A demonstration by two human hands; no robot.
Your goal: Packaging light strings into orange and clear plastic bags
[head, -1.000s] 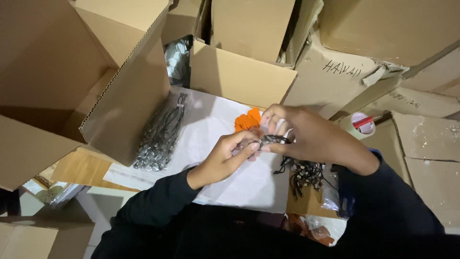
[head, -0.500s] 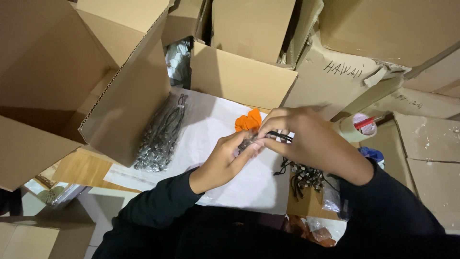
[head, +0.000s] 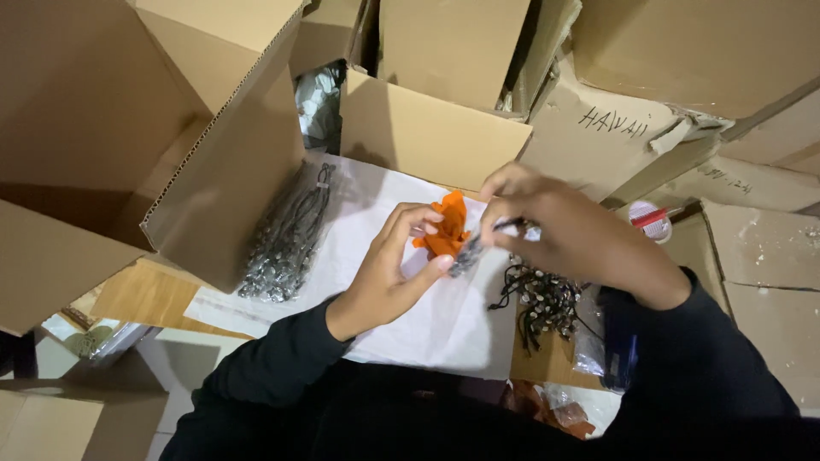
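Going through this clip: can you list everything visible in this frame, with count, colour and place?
small beaded cord piece: one, dark with pale beads, pinched between both hands
orange piece: one, orange, on the white sheet behind the fingers
white sheet: one, white, spread under the hands
bagged bundle of cords: one, dark and silvery in clear plastic, left part of the sheet
loose pile of cords: one, dark with pale beads, right of the sheet
cardboard boxes: several, brown, all around
tape roll: one, white and red, right, among the boxes
left hand: dark sleeve, fingertips on the piece
right hand: dark sleeve, pinching the piece
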